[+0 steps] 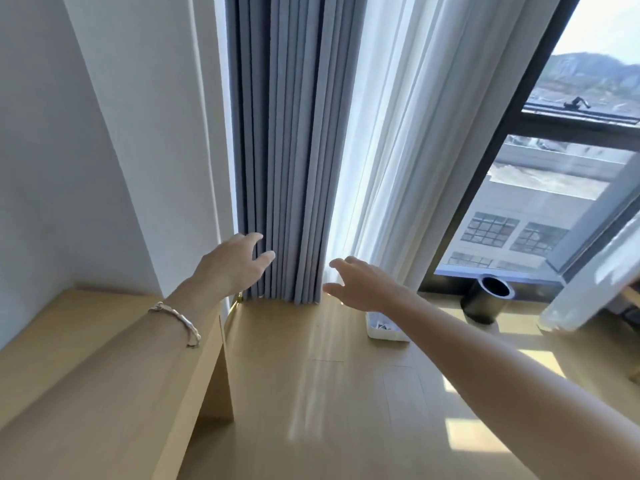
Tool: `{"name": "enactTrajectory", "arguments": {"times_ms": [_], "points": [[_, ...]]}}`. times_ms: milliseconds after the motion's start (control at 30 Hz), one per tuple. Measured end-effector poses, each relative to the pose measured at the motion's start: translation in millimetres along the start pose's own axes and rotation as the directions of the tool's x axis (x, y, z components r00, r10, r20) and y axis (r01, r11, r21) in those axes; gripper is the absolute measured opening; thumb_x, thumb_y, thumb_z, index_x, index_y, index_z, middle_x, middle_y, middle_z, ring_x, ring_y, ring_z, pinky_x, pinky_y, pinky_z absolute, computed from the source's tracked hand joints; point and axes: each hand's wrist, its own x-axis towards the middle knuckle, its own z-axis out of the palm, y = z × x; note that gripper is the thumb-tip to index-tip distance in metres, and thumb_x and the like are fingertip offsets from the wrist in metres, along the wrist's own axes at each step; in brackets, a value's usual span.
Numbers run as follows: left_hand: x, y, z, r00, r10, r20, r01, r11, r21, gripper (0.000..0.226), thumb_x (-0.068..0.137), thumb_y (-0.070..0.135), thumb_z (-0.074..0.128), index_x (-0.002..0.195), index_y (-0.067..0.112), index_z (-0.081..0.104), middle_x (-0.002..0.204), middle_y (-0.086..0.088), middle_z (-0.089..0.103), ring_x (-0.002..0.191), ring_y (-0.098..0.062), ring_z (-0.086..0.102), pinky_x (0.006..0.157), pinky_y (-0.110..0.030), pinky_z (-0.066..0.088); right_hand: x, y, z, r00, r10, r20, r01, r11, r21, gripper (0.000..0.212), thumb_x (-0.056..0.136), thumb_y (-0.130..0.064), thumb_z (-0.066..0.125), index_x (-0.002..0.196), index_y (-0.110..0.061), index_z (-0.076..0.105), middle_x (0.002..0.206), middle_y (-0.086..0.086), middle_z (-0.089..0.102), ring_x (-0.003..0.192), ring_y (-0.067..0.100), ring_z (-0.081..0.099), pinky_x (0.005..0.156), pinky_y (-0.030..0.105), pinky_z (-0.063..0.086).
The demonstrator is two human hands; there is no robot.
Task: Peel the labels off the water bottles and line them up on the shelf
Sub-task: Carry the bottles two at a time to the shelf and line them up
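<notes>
Left hand (235,263) and right hand (360,282) reach out, fingers spread and empty, before pleated grey curtain (287,168); a blurred clear bottle (588,289) sits far right above pale wood floor (329,393).

Two hands are being shown, the left hand (239,261) and the right hand (363,285), both spread and empty. One bracelet (176,320) is being worn. Two curtains are being seen: one grey curtain (287,150) and one white sheer curtain (408,133). One dark cylinder (486,299) and one white tray (381,329) are being counted.
</notes>
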Motion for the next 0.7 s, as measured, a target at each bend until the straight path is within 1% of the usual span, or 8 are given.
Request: {"name": "enactTrajectory", "arguments": {"times_ms": [67, 167, 267, 333, 433, 567, 633, 700], "points": [[12.0, 10.8, 13.6, 0.998, 0.031, 0.049, -0.032, 0.999, 0.006, 0.057, 0.099, 0.048, 0.036, 0.15, 0.023, 0.028, 0.155, -0.004, 0.032, 0.139, -0.025, 0.035, 0.106, -0.046, 0.034, -5.8, 14.0, 8.6, 0.998, 0.047, 0.029, -0.047, 0.999, -0.01, 0.052, 0.097, -0.046, 0.044, 0.139, -0.015, 0.041, 0.135, 0.007, 0.048, 0.114, 0.028, 0.055, 0.091, 0.041, 0.048], [28.0, 33.6, 35.4, 0.988, 0.101, 0.116, -0.102, 0.995, 0.002, 0.058, 0.099, 0.049, 0.036, 0.15, 0.024, 0.027, 0.157, -0.004, 0.028, 0.141, -0.025, 0.033, 0.107, -0.046, 0.034, -17.3, 45.3, 11.3, 0.99, 0.142, 0.026, -0.142, 0.99, 0.004, 0.055, 0.097, -0.047, 0.044, 0.143, -0.018, 0.038, 0.138, 0.005, 0.047, 0.116, 0.026, 0.055, 0.088, 0.039, 0.049], [44.6, 64.3, 51.6, 0.973, 0.173, 0.152, -0.175, 0.985, -0.001, 0.058, 0.099, 0.05, 0.036, 0.15, 0.025, 0.027, 0.157, -0.004, 0.029, 0.141, -0.025, 0.033, 0.107, -0.047, 0.036, -30.8, 80.7, 6.3, 0.968, 0.252, 0.011, -0.252, 0.966, 0.054, 0.055, 0.097, -0.047, 0.044, 0.143, -0.018, 0.037, 0.137, 0.004, 0.048, 0.117, 0.026, 0.055, 0.09, 0.04, 0.049], [53.6, 88.5, 60.6, 0.957, 0.227, 0.179, -0.23, 0.973, -0.004, 0.058, 0.099, 0.049, 0.036, 0.15, 0.024, 0.026, 0.155, -0.006, 0.031, 0.138, -0.025, 0.037, 0.106, -0.047, 0.039, -38.4, 105.9, 3.8, 0.951, 0.308, -0.001, -0.308, 0.949, 0.068, 0.054, 0.097, -0.046, 0.043, 0.143, -0.018, 0.038, 0.136, 0.005, 0.049, 0.118, 0.026, 0.054, 0.086, 0.037, 0.047], [63.9, 122.5, 75.1, 0.936, 0.286, 0.203, -0.293, 0.956, 0.004, 0.057, 0.099, 0.049, 0.035, 0.15, 0.025, 0.027, 0.154, -0.005, 0.032, 0.129, -0.025, 0.049, 0.101, -0.042, 0.044, -44.3, 143.6, 4.5, 0.932, 0.362, -0.003, -0.36, 0.928, 0.093, 0.052, 0.098, -0.045, 0.044, 0.142, -0.017, 0.04, 0.137, 0.006, 0.048, 0.117, 0.025, 0.054, 0.081, 0.033, 0.044], [79.8, 161.4, 96.2, 0.918, 0.31, 0.248, -0.329, 0.943, 0.04, 0.057, 0.099, 0.05, 0.036, 0.151, 0.027, 0.024, 0.156, -0.001, 0.03, 0.135, -0.022, 0.043, 0.103, -0.042, 0.041, -40.4, 194.9, 10.8, 0.91, 0.415, 0.007, -0.414, 0.905, 0.102, 0.05, 0.097, -0.044, 0.046, 0.139, -0.017, 0.044, 0.136, 0.007, 0.05, 0.115, 0.025, 0.056, 0.083, 0.034, 0.045], [89.4, 180.4, 104.1, 0.92, 0.298, 0.257, -0.324, 0.943, 0.068, 0.057, 0.1, 0.049, 0.035, 0.151, 0.027, 0.023, 0.157, 0.0, 0.028, 0.132, -0.023, 0.047, 0.101, -0.041, 0.042, -35.0, 221.4, 9.1, 0.908, 0.42, 0.009, -0.418, 0.902, 0.11, 0.048, 0.097, -0.045, 0.046, 0.135, -0.015, 0.046, 0.13, 0.007, 0.053, 0.109, 0.024, 0.058, 0.076, 0.031, 0.044], [102.1, 200.8, 112.3, 0.923, 0.279, 0.265, -0.312, 0.946, 0.091, 0.057, 0.1, 0.049, 0.035, 0.151, 0.026, 0.023, 0.157, -0.001, 0.028, 0.136, -0.023, 0.042, 0.105, -0.042, 0.039, -29.1, 249.6, 3.7, 0.907, 0.422, 0.006, -0.419, 0.899, 0.128, 0.045, 0.097, -0.045, 0.047, 0.13, -0.015, 0.048, 0.122, 0.006, 0.056, 0.101, 0.021, 0.059, 0.073, 0.03, 0.044]]}}
